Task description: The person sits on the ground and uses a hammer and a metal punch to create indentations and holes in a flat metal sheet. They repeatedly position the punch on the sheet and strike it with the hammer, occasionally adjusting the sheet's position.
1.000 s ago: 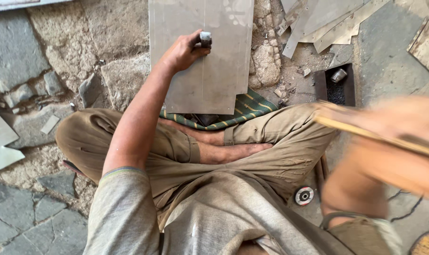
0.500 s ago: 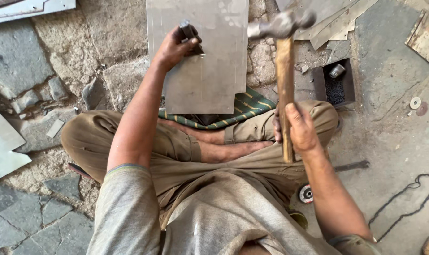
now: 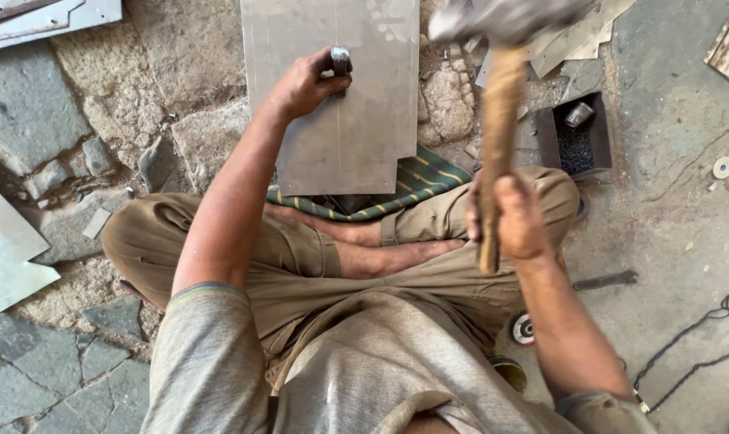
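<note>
Punch on the sheet, hammer raised over a stone floor.

Left hand (image 3: 304, 84) fingers clamp a punch (image 3: 340, 63) upright on the sheet (image 3: 340, 120), whose top edge is cut off; right hand (image 3: 518, 221) grips the hammer (image 3: 497, 120), its head blurred. A striped cloth (image 3: 416, 181) peeks from under the sheet; open concrete lies right, by a small box (image 3: 577, 133).

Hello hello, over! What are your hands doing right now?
Left hand holds a metal punch upright on the metal sheet. Right hand grips the hammer, raised and blurred. Nothing between hammer and punch.
</note>
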